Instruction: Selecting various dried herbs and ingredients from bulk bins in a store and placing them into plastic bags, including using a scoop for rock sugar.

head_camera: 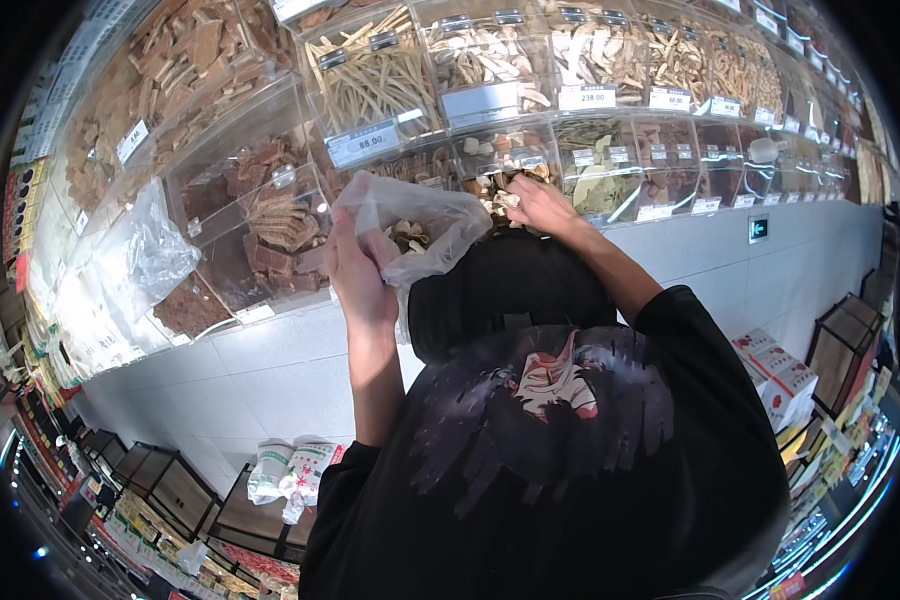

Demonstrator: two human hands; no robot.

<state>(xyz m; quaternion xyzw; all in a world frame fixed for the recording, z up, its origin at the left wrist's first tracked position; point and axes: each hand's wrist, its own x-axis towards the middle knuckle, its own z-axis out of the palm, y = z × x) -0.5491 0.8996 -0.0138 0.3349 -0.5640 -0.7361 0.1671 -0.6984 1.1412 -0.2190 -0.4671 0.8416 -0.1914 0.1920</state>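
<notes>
A clear plastic bag (450,217) hangs with its mouth spread, and my left hand (360,262) grips its left edge. Dark and pale dried pieces, seemingly dried mushrooms (409,236), lie inside it. Just right of the bag, my right hand (541,208) reaches into a clear bin of similar dried mushrooms (501,180). Its fingertips are at a pale piece; whether they grip it is hard to tell, as the fingers partly hide it.
Clear bins of dried goods line the display, including pale sticks (375,82) and brown slabs (277,225). A crumpled plastic bag (157,255) lies on the left bins. Cartons (776,375) stand lower right; filled bags (296,469) sit on a stand lower left.
</notes>
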